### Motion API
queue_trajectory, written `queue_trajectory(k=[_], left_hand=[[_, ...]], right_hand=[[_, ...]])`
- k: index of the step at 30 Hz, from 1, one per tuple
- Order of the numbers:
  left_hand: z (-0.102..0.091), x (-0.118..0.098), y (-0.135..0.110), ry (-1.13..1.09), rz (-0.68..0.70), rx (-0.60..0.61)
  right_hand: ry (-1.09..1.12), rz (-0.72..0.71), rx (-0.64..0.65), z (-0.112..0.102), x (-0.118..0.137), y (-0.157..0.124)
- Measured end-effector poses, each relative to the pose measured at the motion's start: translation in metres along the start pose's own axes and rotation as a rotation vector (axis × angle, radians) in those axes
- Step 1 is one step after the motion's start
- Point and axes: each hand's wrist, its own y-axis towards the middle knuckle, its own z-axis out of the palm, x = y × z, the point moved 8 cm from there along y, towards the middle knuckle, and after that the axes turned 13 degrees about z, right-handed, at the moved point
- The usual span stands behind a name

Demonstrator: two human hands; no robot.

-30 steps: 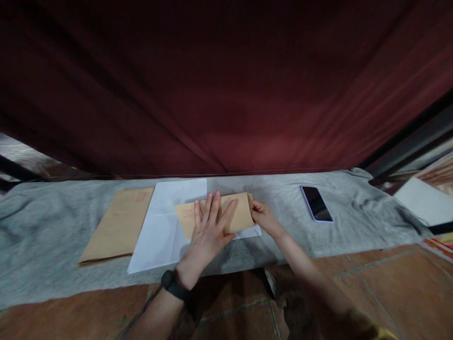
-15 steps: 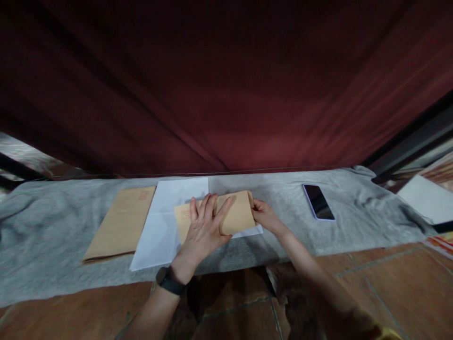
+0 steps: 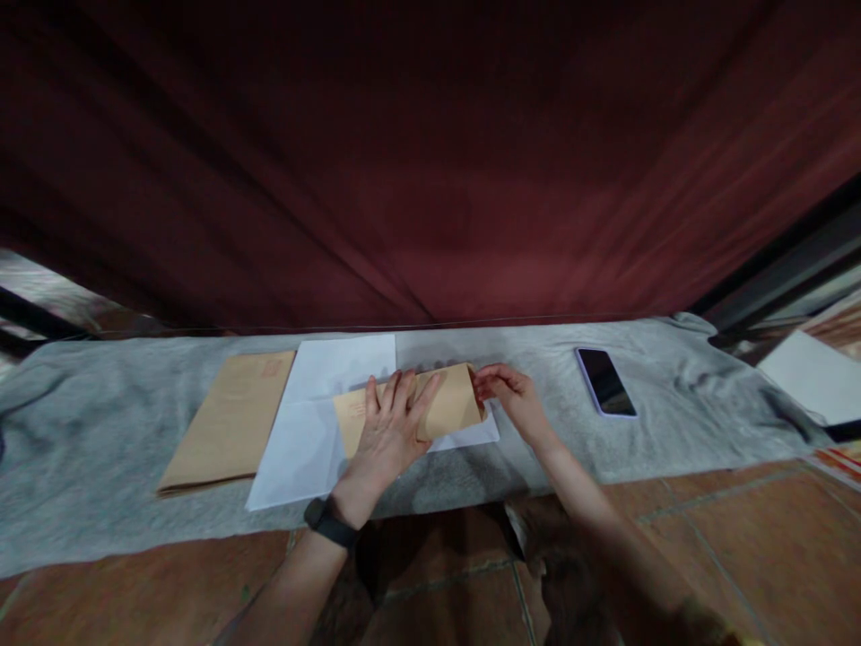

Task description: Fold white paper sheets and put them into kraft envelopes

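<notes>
1. Below the near edge of the grey-draped table point(image 3: 538, 359), tiled floor point(image 3: 686, 547). Edge passes close under both forearms; dark watch point(image 3: 329, 523) on left wrist.
2. Left hand point(image 3: 394, 426): palm down, fingers spread wide, not closed around anything; grip is flat pressure on the brown envelope point(image 3: 452, 401). Reason (judged): to pin it against sliding while the other hand works its end.
3. Envelope lies mid-table, long side roughly across the view, red print at its left end, right end standing slightly raised. White paper point(image 3: 289, 449) is under its left end; a white strip also shows along its near right side. Cannot tell whether both are one sheet.
4. Right hand point(image 3: 512, 401): fingers bent at the envelope's right end. Grip looks narrow, but tips are partly hidden; cannot tell whether they pinch anything.
5. Left of the paper, brown envelope stack point(image 3: 229, 417), near edges roughly aligned; placement keeps it within left-hand reach (judged). Phone point(image 3: 605, 383) well right of the right hand; grey drape between leaves sideways room.
6. Beyond the far edge, dark red cloth point(image 3: 471, 224) rises like a wall; forward room looks limited.
</notes>
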Motion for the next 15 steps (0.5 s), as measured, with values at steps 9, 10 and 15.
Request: queue_trajectory(k=[9,10,15], left_hand=[[0.004,-0.016,0.001,-0.040,0.088,0.036],[0.005,-0.017,0.001,-0.043,0.089,0.037],[0.006,-0.024,0.000,-0.086,0.132,0.041]], right_hand=[[0.098,0.398,0.545,0.031,-0.020,-0.025],[0.094,0.400,0.575,0.031,-0.018,-0.026],[-0.033,0.323,0.624,0.031,-0.019,-0.026]])
